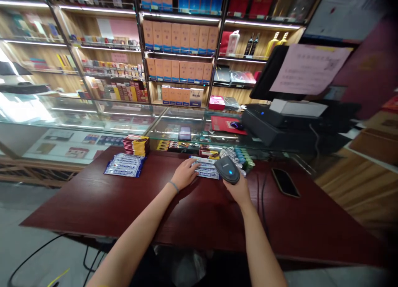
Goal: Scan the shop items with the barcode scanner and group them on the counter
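Observation:
My right hand (240,191) is wrapped round a black barcode scanner (227,170) with a blue light on top, held over the right end of several blue-and-white packets (207,167). Those packets lie flat on the dark red table (192,214). At their left end rests my left hand (185,174), fingers stretched out and touching them. Farther left is another batch of blue-and-white packets (124,165), with a stack of red-and-yellow packs (136,145) just behind it. Silver- and green-wrapped items (244,156) stand behind the scanner, partly hidden by it.
A phone (285,182) lies at the table's right, near a black cable (263,204). Behind the table runs a glass display counter (124,117), bearing a monitor (269,71), a black machine (267,123) and a mouse (236,125). Shelves of boxes (180,36) line the wall.

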The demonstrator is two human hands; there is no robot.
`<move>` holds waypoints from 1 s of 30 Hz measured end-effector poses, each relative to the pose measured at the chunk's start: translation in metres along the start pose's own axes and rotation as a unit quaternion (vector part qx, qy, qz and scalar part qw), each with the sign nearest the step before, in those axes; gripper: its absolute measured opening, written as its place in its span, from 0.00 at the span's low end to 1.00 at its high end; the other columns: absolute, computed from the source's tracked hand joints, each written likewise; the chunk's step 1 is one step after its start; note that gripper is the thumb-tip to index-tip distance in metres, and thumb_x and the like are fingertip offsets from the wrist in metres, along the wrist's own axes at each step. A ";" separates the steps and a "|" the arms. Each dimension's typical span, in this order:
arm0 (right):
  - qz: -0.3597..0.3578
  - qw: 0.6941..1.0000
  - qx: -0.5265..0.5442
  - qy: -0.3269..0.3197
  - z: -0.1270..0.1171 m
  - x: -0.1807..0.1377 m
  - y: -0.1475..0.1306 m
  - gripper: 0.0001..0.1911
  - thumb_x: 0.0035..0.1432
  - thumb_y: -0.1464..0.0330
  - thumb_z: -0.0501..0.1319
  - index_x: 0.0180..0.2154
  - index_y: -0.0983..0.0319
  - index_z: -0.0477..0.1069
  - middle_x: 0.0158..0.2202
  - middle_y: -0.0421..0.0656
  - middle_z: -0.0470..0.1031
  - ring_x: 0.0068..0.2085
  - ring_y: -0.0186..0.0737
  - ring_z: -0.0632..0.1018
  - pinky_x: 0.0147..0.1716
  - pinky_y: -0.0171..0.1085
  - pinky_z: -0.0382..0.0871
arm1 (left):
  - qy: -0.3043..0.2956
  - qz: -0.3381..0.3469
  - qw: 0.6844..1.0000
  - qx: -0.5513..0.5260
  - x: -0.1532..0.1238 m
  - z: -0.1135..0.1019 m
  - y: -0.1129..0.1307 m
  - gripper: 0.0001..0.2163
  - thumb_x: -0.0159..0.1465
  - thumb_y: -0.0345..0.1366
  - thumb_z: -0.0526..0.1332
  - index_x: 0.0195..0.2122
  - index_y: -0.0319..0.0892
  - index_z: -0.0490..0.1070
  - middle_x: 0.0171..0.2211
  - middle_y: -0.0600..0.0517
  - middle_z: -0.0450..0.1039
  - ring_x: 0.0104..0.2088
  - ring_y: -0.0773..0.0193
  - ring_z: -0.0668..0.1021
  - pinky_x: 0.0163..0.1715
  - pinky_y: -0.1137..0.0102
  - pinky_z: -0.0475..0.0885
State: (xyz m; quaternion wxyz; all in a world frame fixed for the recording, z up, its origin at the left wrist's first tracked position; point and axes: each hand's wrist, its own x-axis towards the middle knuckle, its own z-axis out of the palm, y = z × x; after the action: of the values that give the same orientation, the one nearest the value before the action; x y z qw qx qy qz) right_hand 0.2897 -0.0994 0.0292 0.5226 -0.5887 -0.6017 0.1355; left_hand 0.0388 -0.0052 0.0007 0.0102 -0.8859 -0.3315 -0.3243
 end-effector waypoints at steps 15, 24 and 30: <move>0.053 0.998 0.012 0.042 -0.014 0.003 0.012 0.27 0.51 0.59 0.66 0.52 0.61 0.71 0.37 0.47 0.82 0.39 0.53 0.83 0.31 0.43 0.79 | -0.032 -0.027 0.999 0.023 0.027 0.050 0.021 0.16 0.70 0.34 0.56 0.57 0.48 0.72 0.49 0.44 0.74 0.50 0.53 0.74 0.50 0.57 0.70; 0.065 0.997 0.020 0.040 -0.012 0.002 0.012 0.31 0.50 0.58 0.67 0.55 0.63 0.69 0.38 0.49 0.82 0.37 0.52 0.83 0.29 0.41 0.77 | -0.038 -0.019 0.999 -0.008 0.026 0.043 0.023 0.17 0.69 0.29 0.53 0.56 0.44 0.73 0.46 0.43 0.76 0.47 0.54 0.76 0.48 0.58 0.72; 0.069 0.995 0.015 0.073 -0.009 0.001 0.014 0.33 0.48 0.58 0.67 0.55 0.63 0.69 0.38 0.49 0.82 0.40 0.54 0.83 0.33 0.43 0.77 | 0.167 -0.167 0.946 -0.221 0.029 0.020 0.021 0.14 0.72 0.33 0.52 0.53 0.44 0.74 0.47 0.45 0.77 0.48 0.57 0.77 0.52 0.60 0.73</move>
State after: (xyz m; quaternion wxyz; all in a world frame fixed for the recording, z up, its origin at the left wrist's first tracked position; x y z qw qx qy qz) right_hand 0.3053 -0.0988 0.0222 0.5636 -0.6287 -0.5180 0.1370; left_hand 0.0796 -0.0003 0.0057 -0.1851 -0.7310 -0.3886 -0.5295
